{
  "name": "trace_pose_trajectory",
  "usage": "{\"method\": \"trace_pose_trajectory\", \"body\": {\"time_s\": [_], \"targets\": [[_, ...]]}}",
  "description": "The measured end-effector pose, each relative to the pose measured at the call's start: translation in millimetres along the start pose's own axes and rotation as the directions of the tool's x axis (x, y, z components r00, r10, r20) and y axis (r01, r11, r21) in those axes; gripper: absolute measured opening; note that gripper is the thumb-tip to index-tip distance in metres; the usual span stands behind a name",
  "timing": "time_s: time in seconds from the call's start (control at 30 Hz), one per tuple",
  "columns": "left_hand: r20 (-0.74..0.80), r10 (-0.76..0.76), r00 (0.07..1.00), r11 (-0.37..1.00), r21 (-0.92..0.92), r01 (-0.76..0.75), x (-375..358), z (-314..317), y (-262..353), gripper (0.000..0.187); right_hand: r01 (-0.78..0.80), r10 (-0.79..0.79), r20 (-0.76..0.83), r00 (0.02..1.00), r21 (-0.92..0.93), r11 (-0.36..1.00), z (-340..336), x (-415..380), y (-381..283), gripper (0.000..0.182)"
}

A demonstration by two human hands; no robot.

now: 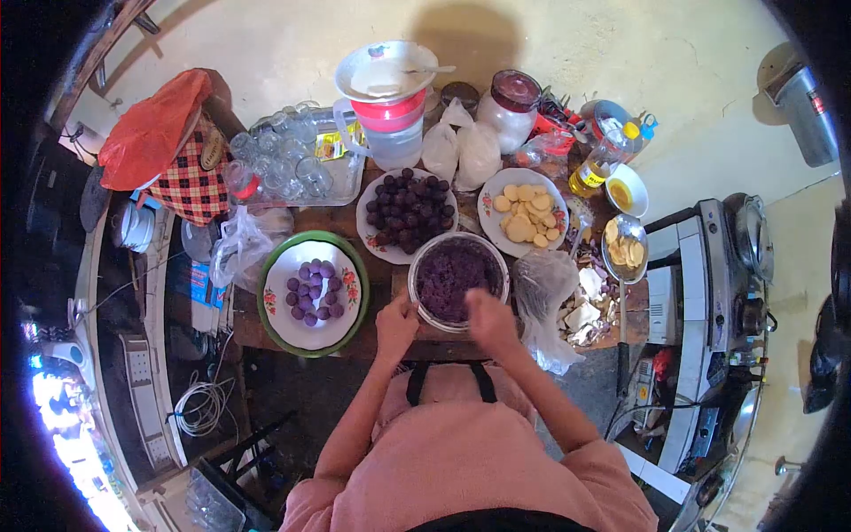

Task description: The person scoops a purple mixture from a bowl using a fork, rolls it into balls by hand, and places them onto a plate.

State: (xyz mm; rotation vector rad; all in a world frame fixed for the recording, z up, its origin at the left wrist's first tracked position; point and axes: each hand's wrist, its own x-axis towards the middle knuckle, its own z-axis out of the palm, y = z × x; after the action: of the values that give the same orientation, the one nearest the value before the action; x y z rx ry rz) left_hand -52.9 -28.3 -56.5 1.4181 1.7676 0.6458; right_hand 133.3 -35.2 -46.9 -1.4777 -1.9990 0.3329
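A white-rimmed bowl of dark purple mash stands at the table's front edge, before my body. At its left side my left hand is closed at the rim, gripping the bowl. My right hand is closed over the right front of the bowl. Whatever it holds is hidden by the fingers and some blur. To the left, purple balls lie on a flowered white plate set in a green-rimmed tray.
Behind the bowl are a plate of dark round pieces and a plate of pale slices. A clear plastic bag and peelings lie right. Glasses, a pitcher and an oil bottle stand farther back.
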Motion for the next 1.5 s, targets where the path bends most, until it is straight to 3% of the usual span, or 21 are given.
{"method": "trace_pose_trajectory", "body": {"time_s": [0.1, 0.2, 0.23, 0.3, 0.4, 0.5, 0.6, 0.7, 0.8, 0.9, 0.93, 1.0, 1.07, 1.1, 1.2, 1.3, 1.4, 1.43, 1.5], "targets": [[0.012, -0.018, 1.0, 0.996, -0.083, 0.019, -2.8, -6.6, 13.4, 0.039, -0.283, 0.286, 0.045, 0.957, 0.358, 0.89, -26.8, 11.2, 18.0, 0.015], [0.055, -0.09, 0.994, 0.992, -0.084, 0.094, -6.3, -15.8, 31.6, 0.042, -0.265, 0.259, 0.061, 0.964, 0.332, 0.905, -42.2, 29.3, 18.5, 0.015], [0.052, -0.093, 0.994, 0.991, -0.096, 0.097, -6.4, -16.5, 34.0, 0.043, -0.094, 0.105, -0.029, 0.994, 0.267, 0.959, -38.8, 34.9, 22.1, 0.015], [0.05, -0.098, 0.994, 0.988, -0.119, 0.104, -7.0, -17.3, 36.2, 0.044, 0.239, -0.222, -0.168, 0.961, 0.091, 0.967, -26.0, 41.1, 26.5, 0.016], [-0.011, -0.093, 0.996, 0.985, -0.144, 0.091, 2.2, 0.2, 5.1, 0.046, 0.243, -0.245, 0.096, 0.965, 0.027, 0.97, -17.8, 30.8, 14.0, 0.019], [-0.057, -0.065, 0.996, 0.997, -0.034, 0.063, -1.2, -0.5, 11.5, 0.044, 0.318, -0.318, 0.062, 0.946, 0.001, 0.948, -9.6, 20.2, 9.4, 0.021], [-0.069, -0.082, 0.994, 0.992, -0.104, 0.075, 3.1, 11.0, -4.4, 0.036, 0.255, -0.262, 0.113, 0.958, 0.073, 0.964, -13.2, 6.9, -2.1, 0.021], [-0.122, -0.021, 0.992, 1.0, -0.002, 0.021, 1.1, 8.7, 0.0, 0.036, 0.169, -0.182, 0.103, 0.978, 0.12, 0.978, -15.6, -7.7, -8.8, 0.019], [-0.057, -0.132, 0.99, 0.99, -0.058, 0.129, -0.7, 2.6, 10.8, 0.037, 0.168, -0.17, -0.002, 0.986, 0.151, 0.974, -19.7, -18.0, -9.5, 0.016], [-0.046, -0.131, 0.99, 0.982, -0.146, 0.123, 2.2, 6.3, 3.7, 0.037, 0.085, -0.065, -0.12, 0.991, 0.175, 0.981, -22.0, -29.8, -7.0, 0.018], [-0.047, -0.136, 0.99, 0.981, -0.143, 0.128, 0.6, 3.3, 8.7, 0.037, -0.119, 0.165, -0.118, 0.979, 0.326, 0.938, -17.7, -35.6, -4.8, 0.021], [-0.047, -0.147, 0.988, 0.98, -0.14, 0.139, -4.7, -3.1, 21.9, 0.037, -0.465, 0.578, -0.007, 0.816, 0.585, 0.665, -9.8, -44.9, -0.5, 0.028], [-0.112, -0.04, 0.993, 0.998, -0.058, 0.034, -2.7, 4.6, 8.0, 0.037, -0.477, 0.684, 0.013, 0.73, 0.725, 0.496, -8.8, -46.9, -0.2, 0.039], [-0.141, 0.015, 0.99, 1.0, -0.014, -0.017, -0.5, 7.5, 1.0, 0.038, -0.469, 0.73, 0.032, 0.682, 0.785, 0.404, -8.8, -46.7, -0.9, 0.044], [0.009, -0.107, 0.994, 0.992, -0.072, 0.107, 7.4, 8.1, -17.2, 0.038, -0.472, 0.78, 0.162, 0.605, 0.862, 0.187, -13.0, -46.3, 12.3, 0.043], [-0.153, -0.052, 0.987, 0.994, 0.092, 0.067, -4.1, -26.9, 36.4, 0.036, -0.418, 0.801, 0.16, 0.577, 0.9, 0.121, -15.1, -45.3, 15.9, 0.045], [-0.366, 0.164, 0.916, 0.958, -0.163, -0.237, 6.8, -21.3, 34.3, 0.033, -0.365, 0.82, 0.181, 0.543, 0.93, 0.037, -15.1, -43.0, 16.8, 0.044], [-0.299, 0.167, 0.939, 0.945, -0.222, -0.239, 8.8, -19.2, 40.2, 0.033, -0.349, 0.826, 0.179, 0.534, 0.937, 0.023, -16.7, -41.7, 16.0, 0.044], [-0.349, 0.212, 0.913, 0.877, -0.344, -0.335, 20.1, 3.8, 46.3, 0.034, -0.318, 0.836, 0.181, 0.517, 0.948, -0.009, -21.5, -38.4, 10.8, 0.044]]}}
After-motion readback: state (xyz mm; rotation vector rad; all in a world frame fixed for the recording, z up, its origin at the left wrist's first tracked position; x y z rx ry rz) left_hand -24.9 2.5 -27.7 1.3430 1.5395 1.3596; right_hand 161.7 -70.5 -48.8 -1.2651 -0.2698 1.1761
